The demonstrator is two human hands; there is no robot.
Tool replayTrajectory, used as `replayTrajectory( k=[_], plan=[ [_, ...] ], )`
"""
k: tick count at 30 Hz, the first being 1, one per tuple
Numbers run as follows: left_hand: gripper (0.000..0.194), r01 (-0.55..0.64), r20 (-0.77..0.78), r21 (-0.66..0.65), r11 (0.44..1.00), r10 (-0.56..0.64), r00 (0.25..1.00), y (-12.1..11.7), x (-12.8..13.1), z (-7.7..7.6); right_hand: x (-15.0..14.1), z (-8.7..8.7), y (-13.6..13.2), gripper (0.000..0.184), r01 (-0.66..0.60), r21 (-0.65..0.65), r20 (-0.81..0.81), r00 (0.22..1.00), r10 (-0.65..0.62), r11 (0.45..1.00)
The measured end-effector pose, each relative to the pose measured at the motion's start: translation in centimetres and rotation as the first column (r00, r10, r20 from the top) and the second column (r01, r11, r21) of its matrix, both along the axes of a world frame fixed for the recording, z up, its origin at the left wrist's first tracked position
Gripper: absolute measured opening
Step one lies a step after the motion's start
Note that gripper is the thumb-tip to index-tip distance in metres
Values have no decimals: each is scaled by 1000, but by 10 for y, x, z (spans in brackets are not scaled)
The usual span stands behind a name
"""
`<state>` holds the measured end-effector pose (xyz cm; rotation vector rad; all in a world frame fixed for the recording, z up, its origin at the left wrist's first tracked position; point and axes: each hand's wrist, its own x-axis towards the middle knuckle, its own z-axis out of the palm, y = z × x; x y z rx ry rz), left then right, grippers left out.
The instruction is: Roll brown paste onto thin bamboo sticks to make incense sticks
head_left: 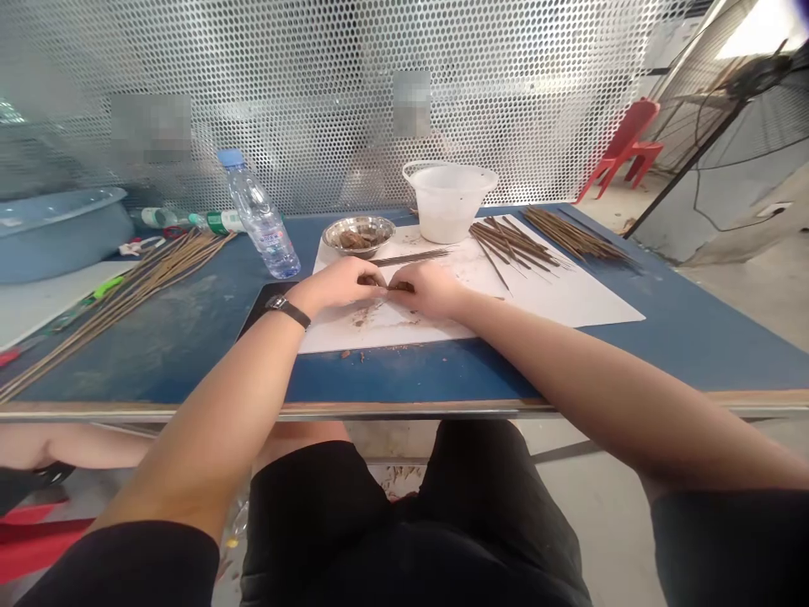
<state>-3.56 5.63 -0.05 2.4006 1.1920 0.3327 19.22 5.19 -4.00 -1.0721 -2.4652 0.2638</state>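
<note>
Over the white paper sheet (556, 295), left hand (334, 283) and right hand (425, 288) angle inward, palms down, nearly touching, fingers curled and clenched on small brown clumps (402, 287)

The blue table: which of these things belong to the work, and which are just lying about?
Seem part of the work: left hand, right hand, brown paste, metal bowl, thin sticks, white paper sheet.

Seem just lying about: water bottle, blue basin, red chair, fan.
</note>
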Motion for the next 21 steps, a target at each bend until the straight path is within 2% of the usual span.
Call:
replayTrajectory(
  k=[12,21],
  plan=[
    [29,-12,-15,60,998,13,1000,3,1,-5,-4,-1,-5,21,18,5,-14,1000,-18,1000],
    [24,-30,-13,9,999,30,999,0,3,0,-3,-5,-2,19,6,14,-46,999,-5,1000]
  ],
)
